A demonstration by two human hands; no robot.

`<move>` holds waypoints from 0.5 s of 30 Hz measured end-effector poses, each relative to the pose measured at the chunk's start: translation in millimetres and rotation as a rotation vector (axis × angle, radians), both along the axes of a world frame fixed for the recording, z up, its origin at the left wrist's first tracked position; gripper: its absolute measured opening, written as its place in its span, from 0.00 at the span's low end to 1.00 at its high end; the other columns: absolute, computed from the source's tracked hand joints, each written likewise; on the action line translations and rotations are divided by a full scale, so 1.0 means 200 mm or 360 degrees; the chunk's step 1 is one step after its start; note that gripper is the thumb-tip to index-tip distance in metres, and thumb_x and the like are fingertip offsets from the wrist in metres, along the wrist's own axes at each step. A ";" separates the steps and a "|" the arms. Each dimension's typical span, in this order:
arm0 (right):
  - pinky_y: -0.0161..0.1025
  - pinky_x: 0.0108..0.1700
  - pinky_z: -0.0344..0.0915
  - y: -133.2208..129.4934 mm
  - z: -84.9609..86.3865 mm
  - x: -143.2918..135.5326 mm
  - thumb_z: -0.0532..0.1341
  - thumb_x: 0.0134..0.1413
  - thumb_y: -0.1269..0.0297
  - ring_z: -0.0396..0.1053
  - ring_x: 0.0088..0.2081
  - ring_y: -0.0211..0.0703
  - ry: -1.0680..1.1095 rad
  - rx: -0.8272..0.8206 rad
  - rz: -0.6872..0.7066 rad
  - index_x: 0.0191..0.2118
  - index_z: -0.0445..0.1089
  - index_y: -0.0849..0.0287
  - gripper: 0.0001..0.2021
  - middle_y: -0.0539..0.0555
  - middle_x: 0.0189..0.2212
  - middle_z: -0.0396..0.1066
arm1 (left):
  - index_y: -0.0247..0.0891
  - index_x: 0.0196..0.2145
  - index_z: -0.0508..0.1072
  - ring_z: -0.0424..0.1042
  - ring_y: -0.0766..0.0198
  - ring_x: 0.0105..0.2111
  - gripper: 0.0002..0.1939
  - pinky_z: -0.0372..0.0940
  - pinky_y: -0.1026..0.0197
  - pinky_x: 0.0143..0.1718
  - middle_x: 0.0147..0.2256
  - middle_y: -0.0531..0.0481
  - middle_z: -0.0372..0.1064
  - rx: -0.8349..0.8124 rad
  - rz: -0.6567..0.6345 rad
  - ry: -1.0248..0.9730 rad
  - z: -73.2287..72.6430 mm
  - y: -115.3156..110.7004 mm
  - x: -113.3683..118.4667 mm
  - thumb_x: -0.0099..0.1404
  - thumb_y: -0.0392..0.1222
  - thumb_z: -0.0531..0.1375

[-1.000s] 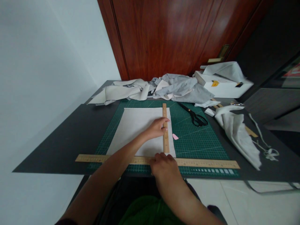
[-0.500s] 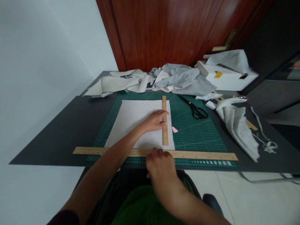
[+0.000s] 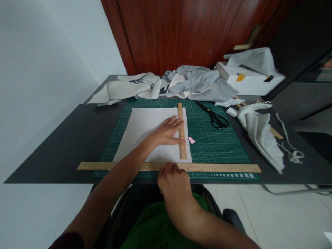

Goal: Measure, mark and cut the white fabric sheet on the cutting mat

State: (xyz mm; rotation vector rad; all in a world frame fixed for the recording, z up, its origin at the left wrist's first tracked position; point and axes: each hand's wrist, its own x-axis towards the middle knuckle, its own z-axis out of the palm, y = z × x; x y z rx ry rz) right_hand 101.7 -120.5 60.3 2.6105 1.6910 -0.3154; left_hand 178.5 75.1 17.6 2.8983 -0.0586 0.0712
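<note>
A white cloth (image 3: 147,121) lies flat on the green cutting mat (image 3: 212,147). The short wooden ruler (image 3: 183,150) runs up and down near the cloth's right edge. My left hand (image 3: 169,131) rests on cloth and ruler, fingers spread, thumb and fingertips on the ruler. Along the cloth's near edge lies the long wooden ruler (image 3: 220,167). My right hand (image 3: 174,178) is curled at the middle of this ruler, its fingers bent underneath; what they grip, if anything, is hidden. A pink chalk piece (image 3: 191,140) sits just right of the cloth.
Black scissors (image 3: 216,117) lie at the mat's upper right. Crumpled grey fabric (image 3: 202,83) and pale fabric (image 3: 129,90) line the table's back. At the right are a white box (image 3: 249,83), a white cloth piece (image 3: 261,131) and a tangled cord (image 3: 295,156).
My left hand has spread its fingers wider, with the thumb lower on the short ruler. My right hand remains curled at the long ruler. The whole view has shifted slightly.
</note>
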 end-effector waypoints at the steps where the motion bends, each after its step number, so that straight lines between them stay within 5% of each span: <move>1: 0.46 0.36 0.74 0.00 0.00 0.00 0.54 0.62 0.82 0.78 0.40 0.56 -0.0022 0.0027 0.0002 0.43 0.79 0.70 0.16 0.69 0.38 0.77 | 0.35 0.71 0.51 0.37 0.37 0.74 0.52 0.38 0.42 0.73 0.73 0.35 0.47 -0.0019 0.0000 -0.0018 -0.01 0.00 0.00 0.63 0.71 0.62; 15: 0.46 0.36 0.74 -0.01 -0.01 -0.02 0.53 0.63 0.82 0.78 0.40 0.56 -0.0051 0.0072 -0.0024 0.44 0.79 0.70 0.16 0.69 0.39 0.77 | 0.34 0.71 0.52 0.43 0.35 0.73 0.60 0.39 0.41 0.72 0.71 0.31 0.51 -0.0114 -0.0006 -0.0154 -0.02 -0.07 0.00 0.55 0.73 0.68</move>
